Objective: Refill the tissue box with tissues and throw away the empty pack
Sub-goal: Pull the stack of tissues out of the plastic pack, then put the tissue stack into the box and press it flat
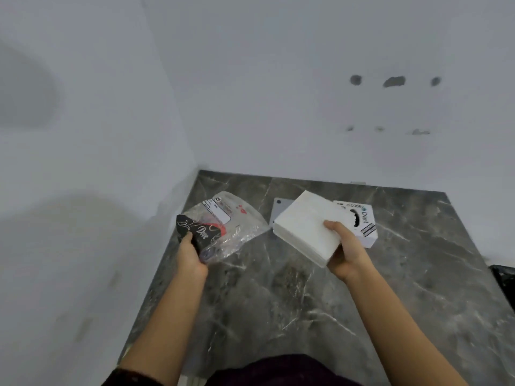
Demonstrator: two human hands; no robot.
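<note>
The left hand (192, 257) is gripping the empty pack (223, 227) by its near end, thumb lying on the black printed patch, fingers hidden beneath. The pack is a crumpled clear plastic wrapper with a white label and red marks; it is hanging slack from the grip and its far part is spreading over the worktop (278, 302), though I cannot tell whether it is touching the surface or floating just above it.

The right hand (348, 252) is holding a thick stack of white tissues (303, 227) at its near right corner, thumb pressing on the top sheet and fingers wrapping underneath. The stack is tilting, its far corner pointing away from the person, and it is sitting above and partly in front of two things behind it.

One is the tissue box (362, 221), white with black lettering and a dark curved slot on top, standing on the worktop just right of the stack; the right thumb is showing directly in front of it. The other is a flat grey panel (280, 208) with a small dark dot near a corner, lying on the worktop between pack and box, mostly covered by the tissues.

The worktop is dark grey marble with pale veins, meeting white walls at the back and left. A black object (505, 280) is showing at the right edge, too cropped to identify.
</note>
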